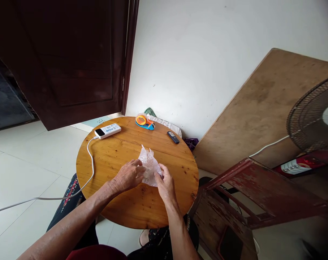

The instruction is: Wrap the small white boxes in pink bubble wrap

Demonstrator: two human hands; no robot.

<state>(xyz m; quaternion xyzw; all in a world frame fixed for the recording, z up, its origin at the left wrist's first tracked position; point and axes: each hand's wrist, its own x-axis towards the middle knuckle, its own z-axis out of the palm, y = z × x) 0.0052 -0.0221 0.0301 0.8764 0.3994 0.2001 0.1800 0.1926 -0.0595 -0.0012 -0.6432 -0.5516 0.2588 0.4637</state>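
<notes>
A crumpled piece of clear bubble wrap (pixel 149 163) sits near the middle of a small round wooden table (pixel 120 155). My left hand (pixel 128 176) is curled round its left side, fingers closed on the plastic. Pinching the wrap's lower right edge is my right hand (pixel 166 182). Both hands rest low over the tabletop. Whatever the wrap may enclose is hidden.
A white power bank (pixel 108 130) with a white cable (pixel 91 162) lies at the table's far left. An orange and blue tape dispenser (pixel 144 121) and a small black device (pixel 173 137) lie at the back. A red wooden chair (pixel 242 202), a leaning board (pixel 261 108) and a fan (pixel 315 115) stand to the right.
</notes>
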